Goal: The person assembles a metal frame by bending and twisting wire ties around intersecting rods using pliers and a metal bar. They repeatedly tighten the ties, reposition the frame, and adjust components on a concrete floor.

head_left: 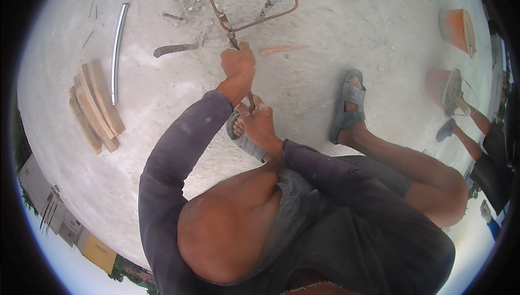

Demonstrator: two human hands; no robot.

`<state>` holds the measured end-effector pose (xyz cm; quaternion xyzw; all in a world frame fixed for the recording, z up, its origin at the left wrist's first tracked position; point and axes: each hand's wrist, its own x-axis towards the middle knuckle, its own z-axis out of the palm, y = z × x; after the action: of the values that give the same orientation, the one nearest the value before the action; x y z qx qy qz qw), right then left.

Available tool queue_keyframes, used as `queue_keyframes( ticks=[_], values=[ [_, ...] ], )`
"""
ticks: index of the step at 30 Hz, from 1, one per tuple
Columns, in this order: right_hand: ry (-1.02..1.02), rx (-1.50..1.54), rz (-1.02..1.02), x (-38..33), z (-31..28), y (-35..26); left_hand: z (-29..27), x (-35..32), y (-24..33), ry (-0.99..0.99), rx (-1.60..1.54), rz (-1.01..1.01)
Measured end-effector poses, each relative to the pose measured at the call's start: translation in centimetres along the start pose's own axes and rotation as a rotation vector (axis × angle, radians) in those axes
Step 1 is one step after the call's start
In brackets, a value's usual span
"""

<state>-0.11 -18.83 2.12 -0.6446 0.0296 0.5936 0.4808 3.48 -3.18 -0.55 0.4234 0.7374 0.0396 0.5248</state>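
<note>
Fingers of our left hand [238,70] wrap tightly around a dark tool [233,39] just on our side of the rusty bent-rod frame [265,21], its tip at the frame's near corner, probably to keep it steady there. Farther toward us from the frame, our right hand [259,124] grips a dark handle [251,100], perhaps the same tool's other end, though we cannot see the join; spacing our grips likely gives leverage. Well left of the frame, wooden strips [97,105] lie bunched together on the concrete floor [292,94].
</note>
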Motion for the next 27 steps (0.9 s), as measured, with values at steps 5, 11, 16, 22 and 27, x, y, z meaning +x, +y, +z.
queue_keyframes(
  ticks=[5, 11, 16, 22, 27],
  values=[
    [-0.145, 0.217, 0.149, -0.3, 0.3, -0.7, -4.0, -0.1, 0.2, -0.373, -0.110, 0.023],
    [-0.535, 0.666, 0.396, -0.2, -1.4, -0.7, -5.3, 1.3, -1.2, -0.956, -0.786, -0.158],
    [-0.697, 0.829, 0.503, 0.4, -2.2, -0.6, -5.4, 1.0, -0.3, -0.949, -0.706, -0.208],
    [-0.337, 0.271, 0.132, -0.3, -1.6, -1.4, -2.5, 0.2, -0.5, -0.278, -0.245, -0.079],
    [-0.100, 0.033, 0.054, -1.0, -0.1, -0.9, -0.4, 0.9, -0.9, -0.018, -0.049, 0.063]
  ],
)
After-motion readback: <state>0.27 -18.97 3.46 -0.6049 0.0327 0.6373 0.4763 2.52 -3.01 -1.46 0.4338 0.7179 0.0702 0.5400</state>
